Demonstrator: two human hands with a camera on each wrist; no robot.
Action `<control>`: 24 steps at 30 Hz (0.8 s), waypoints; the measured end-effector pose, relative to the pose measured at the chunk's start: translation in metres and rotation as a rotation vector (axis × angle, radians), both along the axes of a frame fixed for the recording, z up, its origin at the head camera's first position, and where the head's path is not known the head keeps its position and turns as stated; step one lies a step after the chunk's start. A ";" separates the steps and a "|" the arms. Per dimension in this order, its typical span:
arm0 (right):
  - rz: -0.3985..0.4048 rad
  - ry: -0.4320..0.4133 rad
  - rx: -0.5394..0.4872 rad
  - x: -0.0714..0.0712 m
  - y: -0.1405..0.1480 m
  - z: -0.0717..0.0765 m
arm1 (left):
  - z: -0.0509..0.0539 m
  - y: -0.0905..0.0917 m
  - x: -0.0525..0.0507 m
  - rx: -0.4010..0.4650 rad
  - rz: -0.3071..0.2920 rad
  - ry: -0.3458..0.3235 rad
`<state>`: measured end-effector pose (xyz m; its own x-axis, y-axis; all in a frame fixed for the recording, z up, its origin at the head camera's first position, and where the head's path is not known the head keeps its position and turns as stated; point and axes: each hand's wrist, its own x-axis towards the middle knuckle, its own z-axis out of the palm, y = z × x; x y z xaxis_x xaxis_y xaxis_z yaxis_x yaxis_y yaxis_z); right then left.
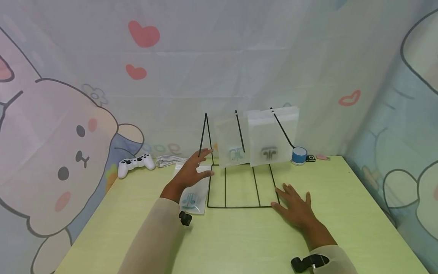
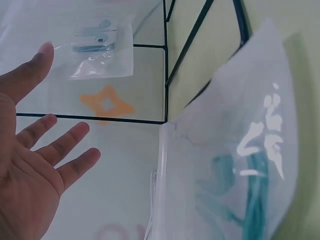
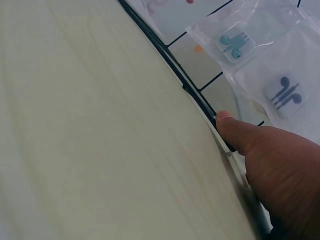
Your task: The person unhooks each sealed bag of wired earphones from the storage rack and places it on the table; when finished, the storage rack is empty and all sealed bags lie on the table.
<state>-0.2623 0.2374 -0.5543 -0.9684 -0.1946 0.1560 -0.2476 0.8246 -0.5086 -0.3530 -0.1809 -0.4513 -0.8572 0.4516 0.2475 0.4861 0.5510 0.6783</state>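
Note:
A black wire rack (image 1: 234, 207) stands on the table with upright prongs at its back. From these hang clear bags: one with light blue earphones (image 1: 236, 154) in the middle, and one with dark earphones (image 1: 269, 153) on the right. Beside the leftmost prong, my left hand (image 1: 189, 173) is spread with nothing in it. Just under that arm lies another clear bag (image 1: 191, 201) holding bluish earphones, partly covered by the hand. At the rack's front right corner my right hand (image 1: 295, 208) lies with fingers spread, its thumb (image 3: 235, 131) touching the wire frame.
A white game controller (image 1: 136, 163) and a coiled white cable (image 1: 167, 160) lie at the back left. Right of the rack are a blue round container (image 1: 299, 156), a small black item (image 1: 310, 158) and a pink one (image 1: 321, 157). A printed curtain (image 1: 219, 57) hangs behind the table.

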 end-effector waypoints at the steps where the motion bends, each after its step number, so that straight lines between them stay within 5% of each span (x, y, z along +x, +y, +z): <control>1: 0.000 -0.002 0.000 0.000 0.000 0.000 | 0.000 0.001 -0.002 0.017 -0.008 -0.007; 8: 0.000 -0.007 0.003 -0.001 0.000 -0.001 | 0.002 0.012 -0.015 0.124 -0.066 -0.057; 19: 0.000 -0.004 -0.009 -0.002 0.001 -0.001 | 0.010 0.029 -0.024 0.213 -0.062 -0.154; 24: 0.003 -0.007 -0.018 -0.001 0.000 0.000 | 0.014 0.035 -0.030 0.227 -0.059 -0.149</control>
<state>-0.2632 0.2372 -0.5546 -0.9689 -0.1950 0.1524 -0.2465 0.8147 -0.5249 -0.3827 -0.1458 -0.4373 -0.8656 0.4493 0.2209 0.3983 0.3507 0.8475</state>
